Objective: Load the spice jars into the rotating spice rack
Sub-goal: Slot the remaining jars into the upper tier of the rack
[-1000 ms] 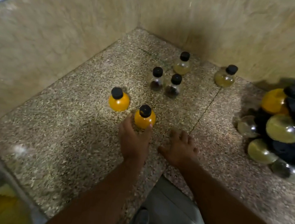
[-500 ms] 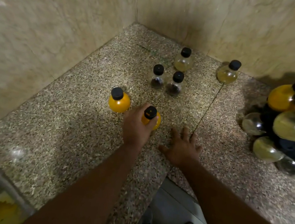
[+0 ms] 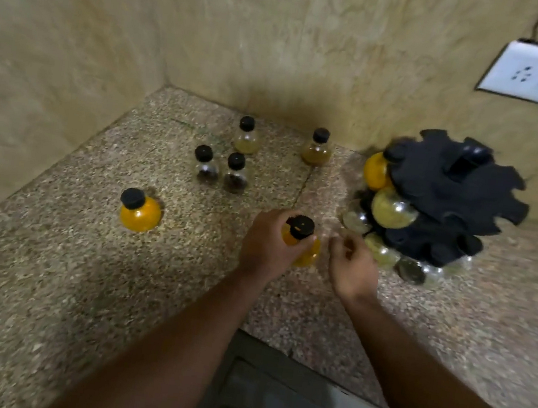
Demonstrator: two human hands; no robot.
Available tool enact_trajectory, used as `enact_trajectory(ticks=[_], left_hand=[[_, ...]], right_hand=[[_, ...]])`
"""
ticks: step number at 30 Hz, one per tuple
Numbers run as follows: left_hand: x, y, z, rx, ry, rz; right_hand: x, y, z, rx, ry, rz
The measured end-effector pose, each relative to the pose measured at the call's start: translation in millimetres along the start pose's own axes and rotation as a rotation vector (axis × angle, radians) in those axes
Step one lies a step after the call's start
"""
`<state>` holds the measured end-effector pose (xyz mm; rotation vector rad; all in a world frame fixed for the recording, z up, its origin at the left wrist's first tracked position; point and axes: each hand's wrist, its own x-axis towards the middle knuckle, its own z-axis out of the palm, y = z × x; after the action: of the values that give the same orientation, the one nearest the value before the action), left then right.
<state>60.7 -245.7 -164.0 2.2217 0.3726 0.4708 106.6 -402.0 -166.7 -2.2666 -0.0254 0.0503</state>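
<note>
Hands are shown mid-frame, with five loose jars (image 3: 140, 211) standing left of and above them. Left hand (image 3: 269, 242) is curled round an orange jar (image 3: 301, 228) at its neck, likely for carrying rightward. Right hand (image 3: 353, 271), just beside it, is loosely curled and empty. Bare counter (image 3: 328, 191) is left open toward the rack (image 3: 449, 187), which is set close to the wall at right.

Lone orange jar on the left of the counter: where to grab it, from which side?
I'd take the lone orange jar at the neck under its black cap, from above. It stands upright and alone, and the body is round. The left hand holds the other orange jar likewise, high up.
</note>
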Motion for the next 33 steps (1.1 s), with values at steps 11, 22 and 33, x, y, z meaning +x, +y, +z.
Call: enact_trajectory(ticks=[11, 22, 33], left_hand=[[19, 115, 59, -0.108, -0.198, 0.257], [33, 170, 108, 0.005, -0.237, 0.33], [35, 174, 131, 0.218, -0.065, 0.239]], right_hand=[[40, 30, -120, 0.662, 0.341, 0.378], [76, 33, -178, 0.846, 0.097, 0.434], [89, 49, -171, 0.835, -0.032, 0.341]])
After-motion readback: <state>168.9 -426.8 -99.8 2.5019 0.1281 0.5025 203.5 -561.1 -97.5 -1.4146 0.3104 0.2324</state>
